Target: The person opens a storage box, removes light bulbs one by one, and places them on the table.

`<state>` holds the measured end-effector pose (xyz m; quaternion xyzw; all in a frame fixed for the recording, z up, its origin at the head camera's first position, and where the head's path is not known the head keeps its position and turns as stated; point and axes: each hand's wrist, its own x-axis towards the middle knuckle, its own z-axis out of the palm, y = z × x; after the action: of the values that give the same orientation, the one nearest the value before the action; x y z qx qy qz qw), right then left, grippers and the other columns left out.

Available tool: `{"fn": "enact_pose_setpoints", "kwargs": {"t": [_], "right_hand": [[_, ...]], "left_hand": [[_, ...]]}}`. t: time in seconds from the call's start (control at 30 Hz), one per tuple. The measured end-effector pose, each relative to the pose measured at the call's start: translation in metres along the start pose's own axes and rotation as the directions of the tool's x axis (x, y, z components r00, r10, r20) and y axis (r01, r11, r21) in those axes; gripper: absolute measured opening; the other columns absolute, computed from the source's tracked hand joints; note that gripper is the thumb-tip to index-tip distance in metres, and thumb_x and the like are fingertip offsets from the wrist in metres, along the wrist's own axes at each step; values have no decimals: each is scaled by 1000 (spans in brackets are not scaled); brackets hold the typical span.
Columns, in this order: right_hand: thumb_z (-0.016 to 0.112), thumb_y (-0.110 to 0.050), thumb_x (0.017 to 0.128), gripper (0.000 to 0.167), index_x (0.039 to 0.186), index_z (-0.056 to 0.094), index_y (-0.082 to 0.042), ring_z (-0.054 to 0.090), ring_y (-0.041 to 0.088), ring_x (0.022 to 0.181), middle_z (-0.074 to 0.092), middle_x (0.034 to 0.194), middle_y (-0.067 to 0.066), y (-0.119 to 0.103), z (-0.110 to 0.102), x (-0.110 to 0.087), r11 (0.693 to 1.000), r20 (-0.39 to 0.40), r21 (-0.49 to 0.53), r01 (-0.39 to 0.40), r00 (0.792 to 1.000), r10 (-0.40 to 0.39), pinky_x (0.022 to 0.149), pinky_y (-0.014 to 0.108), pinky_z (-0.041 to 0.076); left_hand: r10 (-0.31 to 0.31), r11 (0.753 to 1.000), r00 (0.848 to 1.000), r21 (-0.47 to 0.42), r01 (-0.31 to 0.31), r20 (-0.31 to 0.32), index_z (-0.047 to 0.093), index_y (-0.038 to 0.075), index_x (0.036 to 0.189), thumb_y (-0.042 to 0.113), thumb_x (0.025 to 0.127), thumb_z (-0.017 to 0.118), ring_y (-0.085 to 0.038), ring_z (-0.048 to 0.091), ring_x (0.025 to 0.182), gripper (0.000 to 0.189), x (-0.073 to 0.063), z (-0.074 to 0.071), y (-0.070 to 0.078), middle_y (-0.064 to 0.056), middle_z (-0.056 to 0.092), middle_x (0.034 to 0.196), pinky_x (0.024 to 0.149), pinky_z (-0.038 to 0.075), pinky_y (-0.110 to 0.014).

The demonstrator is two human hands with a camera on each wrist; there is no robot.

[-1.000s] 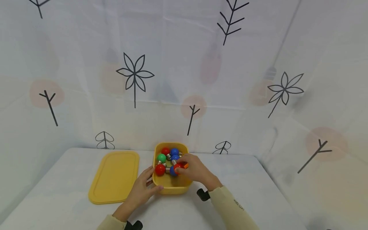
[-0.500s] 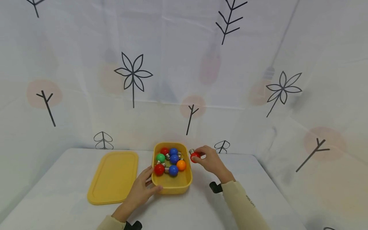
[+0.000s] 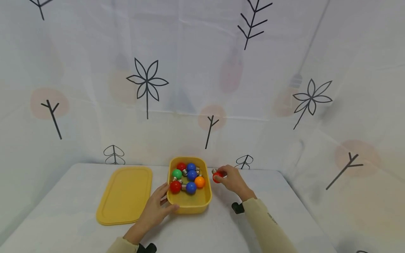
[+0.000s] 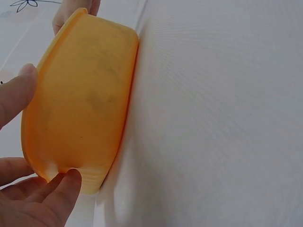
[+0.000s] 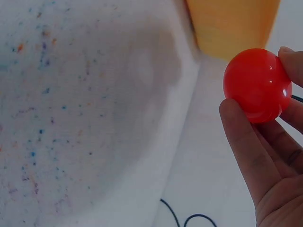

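Note:
My left hand (image 3: 157, 206) holds the near left corner of a yellow plastic box (image 3: 191, 209), thumb at the near wall and fingers along the left wall. In the left wrist view the fingertips (image 4: 72, 177) press on the box. Several toy light bulbs lie inside it: a green bulb (image 3: 177, 173), an orange bulb (image 3: 199, 182), blue ones and red ones, with silvery screw bases. Right of the box, my right hand (image 3: 233, 180) pinches another red bulb (image 5: 255, 85) between thumb and fingers, its base (image 3: 214, 170) pointing up and away.
A flat yellow lid (image 3: 126, 195) lies left of the box on the white-covered table (image 3: 269, 218). Behind it hangs a white cloth (image 3: 190, 88) printed with plants. Small coloured specks mark the table cover in the right wrist view.
My right hand has lifted the red bulb out of the box and carried it right, past the rim, then slightly lower. The left hand has stayed on the box.

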<state>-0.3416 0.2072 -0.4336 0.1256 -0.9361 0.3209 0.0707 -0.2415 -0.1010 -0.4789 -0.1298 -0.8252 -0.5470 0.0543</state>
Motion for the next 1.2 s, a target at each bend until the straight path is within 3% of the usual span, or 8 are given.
{"fn": "enact_pose_setpoints", "kwargs": {"t": [0.3,0.6,1.0,1.2], "right_hand": [[74,-28,84,28,104,70,-9,54,18,82,61,92,1,7,12,6,998,27,-18,-55,998,55,69,27,55],[75,-27,83,26,99,70,-7,56,18,81,63,89,2,3,21,8,999,49,-25,-22,999,24,68,27,55],[74,-27,84,20,93,72,-10,57,15,76,62,83,-1,11,25,12,998,79,-64,-28,996,33,63,26,53],[72,-29,86,20,95,72,-11,56,16,77,62,85,-2,14,23,13,996,88,-61,-69,993,74,64,26,54]], "left_hand": [[4,1000,1000,-3,-4,-5,40,-2,142,26,78,80,-35,41,131,81,-2,1,-1,-19,34,150,98,47,-41],[-1,1000,1000,-2,1,-23,41,-2,142,27,78,81,-35,42,131,81,-7,-3,-2,-19,34,149,97,47,-39],[12,1000,1000,-20,-13,-12,39,-3,143,23,78,80,-35,41,132,81,-4,0,-2,-20,33,150,98,47,-38],[7,1000,1000,-5,-7,-8,40,-2,143,25,78,80,-35,40,132,81,-2,0,1,-18,33,150,98,47,-38]]}}
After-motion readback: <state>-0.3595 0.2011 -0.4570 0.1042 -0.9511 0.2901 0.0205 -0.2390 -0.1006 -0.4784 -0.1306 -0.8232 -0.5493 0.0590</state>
